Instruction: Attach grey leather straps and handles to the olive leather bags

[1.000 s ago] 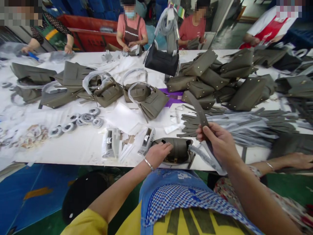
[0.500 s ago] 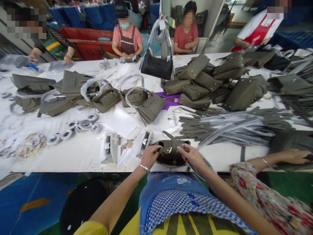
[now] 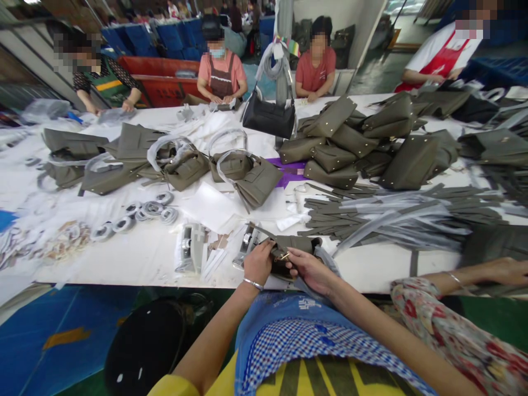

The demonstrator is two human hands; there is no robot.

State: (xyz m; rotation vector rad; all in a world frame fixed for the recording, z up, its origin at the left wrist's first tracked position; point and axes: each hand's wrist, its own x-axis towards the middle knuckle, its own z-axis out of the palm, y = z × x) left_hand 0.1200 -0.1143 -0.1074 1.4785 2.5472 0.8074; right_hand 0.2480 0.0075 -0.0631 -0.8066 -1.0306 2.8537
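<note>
An olive handbag point(image 3: 295, 243) lies at the table's front edge, right before my apron. My left hand point(image 3: 259, 263) is closed on the bag's left side, its fingers pinching the edge near the gold-coloured clasp point(image 3: 283, 256). Fingers of my right hand point(image 3: 307, 268) are bent together at the clasp's right side; what sits between the fingertips is too small to make out. A plastic-wrapped strap point(image 3: 328, 261) runs beside the bag's right end. Part of the bag's front is hidden behind both hands.
Wrapped metal hardware point(image 3: 187, 247) and wrapped rolls point(image 3: 152, 209) lie to the left. Olive straps point(image 3: 396, 214) and piled handbags point(image 3: 330, 157) are on the right. A black bag point(image 3: 270, 114) hangs ahead. A co-worker's flowered sleeve point(image 3: 429, 308) is close on my right.
My right hand has moved left and down to the clasp. The olive strap that stood up over the bag now lies lower. My left hand stays at the bag's left side.
</note>
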